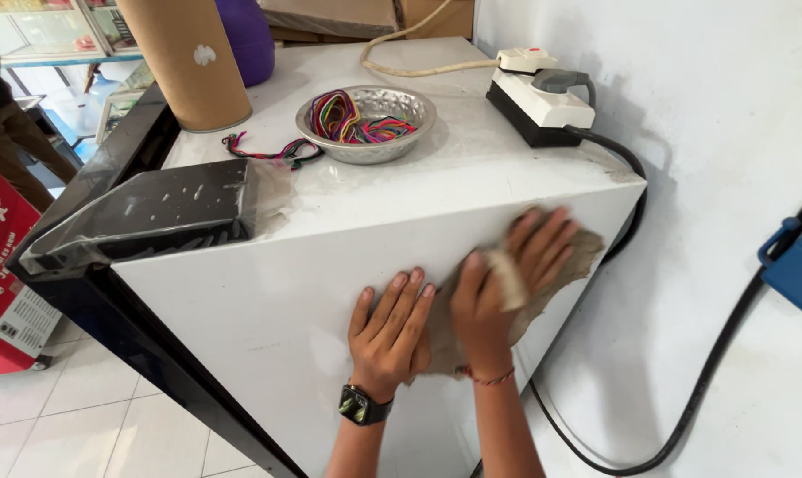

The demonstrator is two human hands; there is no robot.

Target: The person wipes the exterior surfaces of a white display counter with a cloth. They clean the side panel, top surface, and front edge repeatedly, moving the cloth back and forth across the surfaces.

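Cloth (542, 265) (grey-brown) slanting up-right on cabinet side (268, 310); right hand (507, 279) pressing, left hand (390, 332) flat

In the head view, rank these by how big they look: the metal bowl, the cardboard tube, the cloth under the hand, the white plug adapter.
1. Cardboard tube, though cut off by the frame's top edge.
2. Cloth and metal bowl: too close to rank; the right hand hides part of the cloth, and it is nearer the camera.
3. White plug adapter.
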